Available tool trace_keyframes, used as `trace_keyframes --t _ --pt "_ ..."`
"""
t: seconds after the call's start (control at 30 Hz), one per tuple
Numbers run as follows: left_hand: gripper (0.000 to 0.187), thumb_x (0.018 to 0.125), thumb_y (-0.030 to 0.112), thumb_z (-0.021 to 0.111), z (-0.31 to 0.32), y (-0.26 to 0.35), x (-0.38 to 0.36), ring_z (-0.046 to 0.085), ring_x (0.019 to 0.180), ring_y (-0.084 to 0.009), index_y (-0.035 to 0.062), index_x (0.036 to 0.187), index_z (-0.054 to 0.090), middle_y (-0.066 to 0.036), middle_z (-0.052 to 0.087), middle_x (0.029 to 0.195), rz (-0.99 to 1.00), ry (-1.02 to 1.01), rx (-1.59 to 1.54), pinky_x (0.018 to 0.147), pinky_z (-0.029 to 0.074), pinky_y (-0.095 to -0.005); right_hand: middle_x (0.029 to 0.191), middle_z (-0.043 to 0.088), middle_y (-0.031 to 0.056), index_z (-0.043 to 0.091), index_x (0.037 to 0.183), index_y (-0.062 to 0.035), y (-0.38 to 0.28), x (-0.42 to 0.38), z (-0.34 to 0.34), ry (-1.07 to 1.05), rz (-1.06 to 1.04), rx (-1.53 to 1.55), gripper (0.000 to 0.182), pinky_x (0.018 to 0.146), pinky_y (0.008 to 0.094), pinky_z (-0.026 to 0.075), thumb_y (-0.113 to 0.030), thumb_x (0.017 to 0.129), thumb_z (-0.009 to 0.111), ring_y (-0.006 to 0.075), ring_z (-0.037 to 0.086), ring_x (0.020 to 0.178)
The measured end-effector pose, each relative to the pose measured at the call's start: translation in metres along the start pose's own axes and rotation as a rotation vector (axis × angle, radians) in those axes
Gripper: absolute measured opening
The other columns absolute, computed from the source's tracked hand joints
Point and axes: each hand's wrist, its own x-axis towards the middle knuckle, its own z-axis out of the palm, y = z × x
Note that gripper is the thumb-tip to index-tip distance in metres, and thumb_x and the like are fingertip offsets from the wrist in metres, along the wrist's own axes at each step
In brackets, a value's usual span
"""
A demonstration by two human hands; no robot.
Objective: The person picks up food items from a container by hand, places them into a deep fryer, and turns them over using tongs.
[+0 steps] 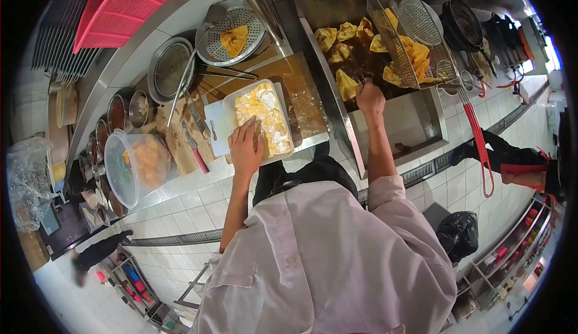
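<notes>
My left hand [245, 147] reaches over the near left edge of a white rectangular tub [288, 130], its fingers stretched out on the floured, folded yellow dumplings [262, 106] inside. My right hand [369, 98] is closed above the deep fryer [356, 144]. A thin dark tool seems to stick out of its fingers towards the oil, too small to name. Several wonton-like fried dumplings [346, 85] float in the dark oil around it. A wire fry basket [442, 54] with a long red handle [475, 129] stands over the fryer's right side, with golden fried pieces [415, 51] in it.
A perforated metal strainer [208, 42] holds one fried piece. Left of the tub are a long-handled ladle [180, 87], a red-handled knife [197, 156] and a clear plastic bucket [123, 168]. A pink basket [132, 9] sits above. A person's legs [500, 153] show at right.
</notes>
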Motion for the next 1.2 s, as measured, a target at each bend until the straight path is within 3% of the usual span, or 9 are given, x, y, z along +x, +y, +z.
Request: trace_keyframes --t 0.4,0.5,0.6,0.7,0.8,0.9,1.0,1.1,1.2 --pt "0.042 0.095 0.023 0.067 -0.002 0.000 -0.003 0.055 0.128 -0.0292 0.0100 0.136 0.065 -0.005 0.062 0.145 -0.050 -0.029 -0.010 0.108 0.039 -0.0451 0.092 0.075 0.0263 0.066 0.126 -0.0042 0.010 -0.033 -0.010 0.012 0.049 0.083 0.041 0.080 0.0552 0.057 -0.035 0.101 0.056 0.0464 0.073 0.092" --pt "0.042 0.095 0.023 0.066 -0.001 0.000 -0.003 0.054 0.129 -0.0288 0.0103 0.136 0.065 -0.004 0.061 0.146 -0.061 -0.046 0.008 0.109 0.039 -0.0449 0.088 0.075 0.0258 0.070 0.117 -0.0030 0.014 -0.038 -0.001 -0.013 0.084 0.494 0.038 0.077 0.0518 0.057 -0.035 0.100 0.058 0.0435 0.074 0.086" --pt "0.042 0.095 0.022 0.066 -0.003 0.002 -0.003 0.054 0.130 -0.0286 0.0101 0.135 0.065 -0.004 0.061 0.146 -0.058 -0.046 -0.002 0.109 0.039 -0.0448 0.076 0.073 0.0167 0.071 0.105 -0.0026 0.033 -0.023 0.035 -0.054 0.134 0.658 0.035 0.062 0.0426 0.054 -0.035 0.099 0.059 0.0301 0.069 0.063" --pt "0.041 0.095 0.021 0.066 -0.003 0.002 -0.003 0.055 0.129 -0.0285 0.0100 0.134 0.065 -0.004 0.061 0.146 -0.041 -0.032 0.003 0.109 0.039 -0.0447 0.068 0.066 0.0058 0.070 0.099 -0.0028 0.015 -0.001 0.026 -0.282 0.442 1.012 0.032 0.047 0.0334 0.042 -0.033 0.099 0.059 0.0154 0.052 0.048" --pt "0.040 0.095 0.020 0.066 -0.003 0.002 -0.003 0.055 0.128 -0.0285 0.0099 0.133 0.066 -0.004 0.061 0.146 -0.029 -0.024 -0.001 0.108 0.040 -0.0444 0.065 0.059 -0.0005 0.069 0.096 -0.0034 -0.009 0.021 0.013 -0.271 0.481 1.264 0.027 0.041 0.0283 0.029 -0.029 0.099 0.060 0.0085 0.042 0.044" --pt "0.039 0.094 0.020 0.067 -0.004 0.002 -0.003 0.055 0.128 -0.0285 0.0099 0.132 0.066 -0.005 0.062 0.145 -0.027 -0.029 -0.005 0.107 0.040 -0.0444 0.072 0.060 0.0007 0.068 0.104 -0.0030 -0.015 0.059 0.026 -0.250 0.505 1.274 0.031 0.038 0.0276 0.026 -0.031 0.105 0.056 0.0080 0.036 0.043" --pt "0.039 0.094 0.020 0.067 -0.005 0.002 -0.002 0.055 0.128 -0.0286 0.0094 0.131 0.066 -0.005 0.062 0.144 -0.021 -0.027 -0.008 0.107 0.040 -0.0447 0.070 0.057 0.0006 0.068 0.103 -0.0024 -0.023 0.084 0.030 -0.273 0.544 1.297 0.031 0.039 0.0275 0.026 -0.030 0.105 0.055 0.0083 0.037 0.044" --pt "0.039 0.094 0.021 0.067 -0.005 0.001 -0.003 0.056 0.128 -0.0290 0.0082 0.131 0.066 -0.006 0.062 0.143 -0.023 -0.031 -0.007 0.107 0.040 -0.0446 0.077 0.068 0.0045 0.071 0.109 -0.0006 -0.018 0.100 0.045 -0.279 0.493 1.221 0.034 0.041 0.0276 0.029 -0.031 0.106 0.055 0.0084 0.038 0.045" --pt "0.039 0.095 0.021 0.066 -0.001 -0.004 -0.005 0.056 0.128 -0.0292 0.0073 0.131 0.065 -0.006 0.062 0.144 -0.034 -0.041 -0.005 0.107 0.040 -0.0439 0.088 0.079 0.0133 0.075 0.106 0.0016 -0.010 0.092 0.051 -0.039 0.367 0.988 0.036 0.054 0.0338 0.048 -0.030 0.100 0.059 0.0189 0.065 0.060"
